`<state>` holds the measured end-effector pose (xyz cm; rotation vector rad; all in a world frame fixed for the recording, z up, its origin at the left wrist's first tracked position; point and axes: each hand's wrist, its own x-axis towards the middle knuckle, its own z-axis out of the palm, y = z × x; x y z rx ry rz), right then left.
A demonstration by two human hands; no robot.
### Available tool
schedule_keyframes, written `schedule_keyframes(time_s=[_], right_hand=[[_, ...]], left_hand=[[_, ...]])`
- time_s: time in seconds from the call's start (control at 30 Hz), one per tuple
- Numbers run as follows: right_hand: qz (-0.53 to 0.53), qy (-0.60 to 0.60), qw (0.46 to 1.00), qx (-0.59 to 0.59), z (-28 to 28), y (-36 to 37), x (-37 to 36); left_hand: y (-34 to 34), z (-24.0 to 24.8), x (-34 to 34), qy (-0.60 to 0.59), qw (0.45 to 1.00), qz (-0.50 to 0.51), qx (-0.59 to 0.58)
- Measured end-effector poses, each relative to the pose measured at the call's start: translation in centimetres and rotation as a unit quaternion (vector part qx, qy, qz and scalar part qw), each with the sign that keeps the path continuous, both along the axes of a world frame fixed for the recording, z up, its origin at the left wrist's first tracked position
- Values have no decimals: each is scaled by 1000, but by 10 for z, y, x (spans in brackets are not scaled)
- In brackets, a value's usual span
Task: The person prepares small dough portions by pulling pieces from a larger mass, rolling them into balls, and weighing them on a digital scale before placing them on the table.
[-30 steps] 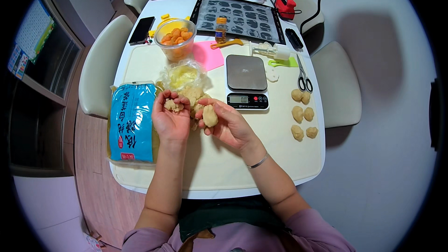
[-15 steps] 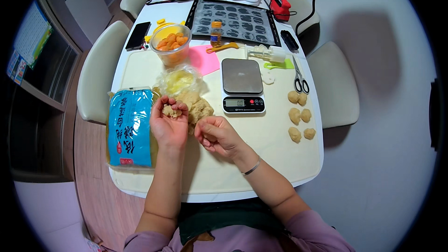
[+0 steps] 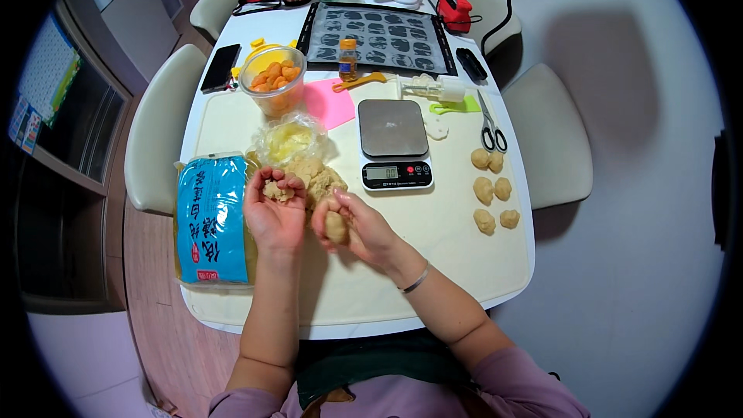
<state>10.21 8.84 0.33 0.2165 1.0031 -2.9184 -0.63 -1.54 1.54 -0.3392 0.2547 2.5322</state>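
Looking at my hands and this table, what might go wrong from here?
The pale, crumbly dough in your cupped left hand could shed bits. The rounded beige dough piece in your right hand might drop, since it protrudes from the grip. The grey-handled metal scissors lie close to lumpy beige dough balls, so lifting the scissors could nudge one.

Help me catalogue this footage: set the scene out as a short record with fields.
Left hand: cupped, palm up, holding a crumbly dough piece
Right hand: holding a rounded dough lump
Nearby: larger dough mass just beyond the hands; blue package to the left
Scale: silver-topped, beyond the right hand
Set aside: six dough balls in three pairs, right side of the cream mat
Beyond those: scissors
Farther back: clear tub of orange balls; dark baking tray
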Motion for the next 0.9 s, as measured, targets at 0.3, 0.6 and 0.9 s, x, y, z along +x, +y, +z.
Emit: schedule_keyframes(time_s=[0.3,0.6,0.9], right_hand=[[1,64,983,-170,-8,14,2],[-27,-11,999,33,13,-3,3],[-68,-17,997,44,22,-2,11]], left_hand=[[-1,1,-1,7,1000,7,-12],[-2,-2,-2,12,1000,-9,11],[0,2,2,-12,1000,-23,6]])
